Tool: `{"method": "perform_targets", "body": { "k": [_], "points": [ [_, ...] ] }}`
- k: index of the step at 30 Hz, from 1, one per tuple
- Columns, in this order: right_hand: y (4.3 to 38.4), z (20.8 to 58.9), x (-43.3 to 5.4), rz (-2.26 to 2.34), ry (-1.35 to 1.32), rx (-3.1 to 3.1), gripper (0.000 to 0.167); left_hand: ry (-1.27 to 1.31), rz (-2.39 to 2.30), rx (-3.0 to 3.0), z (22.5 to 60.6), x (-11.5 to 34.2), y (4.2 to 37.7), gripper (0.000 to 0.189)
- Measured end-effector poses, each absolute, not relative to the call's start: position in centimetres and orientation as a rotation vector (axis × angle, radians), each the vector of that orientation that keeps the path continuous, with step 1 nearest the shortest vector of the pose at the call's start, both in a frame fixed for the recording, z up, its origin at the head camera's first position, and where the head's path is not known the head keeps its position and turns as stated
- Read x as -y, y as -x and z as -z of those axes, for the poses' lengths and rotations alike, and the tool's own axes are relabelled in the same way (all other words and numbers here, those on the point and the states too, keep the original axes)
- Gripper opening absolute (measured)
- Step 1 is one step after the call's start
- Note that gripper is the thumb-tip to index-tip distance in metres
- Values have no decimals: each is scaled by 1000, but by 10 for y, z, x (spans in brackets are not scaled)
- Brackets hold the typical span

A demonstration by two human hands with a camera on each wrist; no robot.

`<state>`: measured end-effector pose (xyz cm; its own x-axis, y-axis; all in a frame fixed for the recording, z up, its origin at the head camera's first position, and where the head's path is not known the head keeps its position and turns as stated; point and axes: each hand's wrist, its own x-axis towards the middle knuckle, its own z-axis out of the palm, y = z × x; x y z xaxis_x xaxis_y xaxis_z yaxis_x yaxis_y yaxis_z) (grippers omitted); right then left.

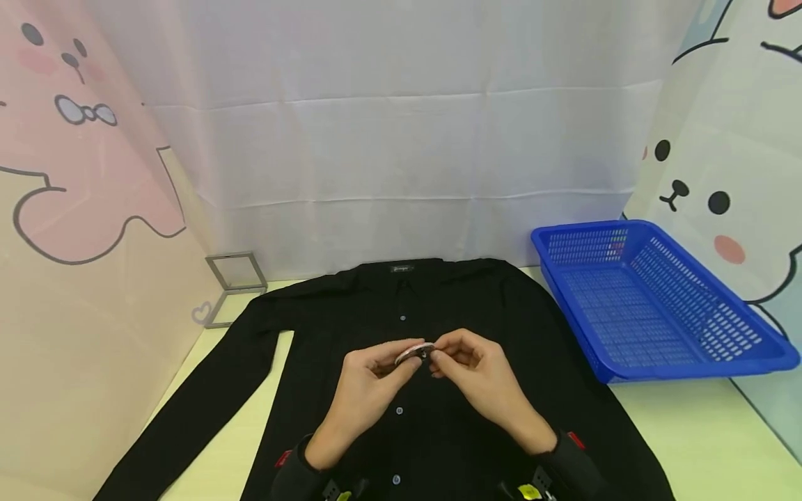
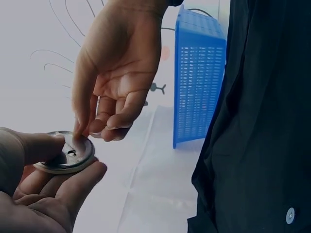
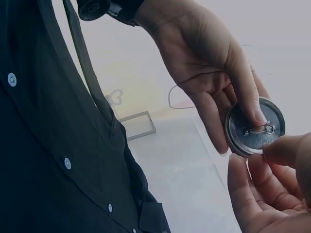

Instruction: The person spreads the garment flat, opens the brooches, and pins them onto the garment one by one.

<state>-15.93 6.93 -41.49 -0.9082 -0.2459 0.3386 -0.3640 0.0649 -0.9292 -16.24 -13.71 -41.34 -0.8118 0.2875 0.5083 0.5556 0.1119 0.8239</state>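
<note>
A round pin-back badge [image 1: 413, 352] is held above a black long-sleeved shirt [image 1: 351, 313]. Its metal back and safety pin [image 3: 260, 129] show in the right wrist view. My left hand [image 1: 366, 390] grips the badge, thumb on its back and fingers beneath. My right hand [image 1: 485, 379] pinches the badge's edge by the pin with thumb and fingertips. Whether the pin is fastened cannot be made out. The shirt lies front up, collar toward the back, with pale buttons [image 1: 399, 410] down its middle. The badge's front face is hidden.
A blue plastic basket [image 1: 601, 348] stands at the right of the pale table [image 1: 677, 410]. Two small grey-framed squares [image 1: 237, 257] sit at the back left, by the shirt's shoulder. A white curtain [image 1: 401, 153] hangs behind, with cartoon-print cloths at both sides.
</note>
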Motion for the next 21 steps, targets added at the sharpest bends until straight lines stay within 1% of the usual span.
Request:
{"method": "perform_targets", "body": {
  "k": [3,6,14,21],
  "points": [
    [160,416,-71,-1900,-633,2285,8,855,1761,2177,414,138,164,23],
    [163,416,-77,-1773,-621,2375,8,860,1693,2206,416,140,167,21],
    [171,413,-101,-1583,-532,2505,14,744,1192,2261,416,163,182,26],
    [178,415,-114,-1329,-505,2539,21,711,923,2180,410,196,198,29]
  ]
}}
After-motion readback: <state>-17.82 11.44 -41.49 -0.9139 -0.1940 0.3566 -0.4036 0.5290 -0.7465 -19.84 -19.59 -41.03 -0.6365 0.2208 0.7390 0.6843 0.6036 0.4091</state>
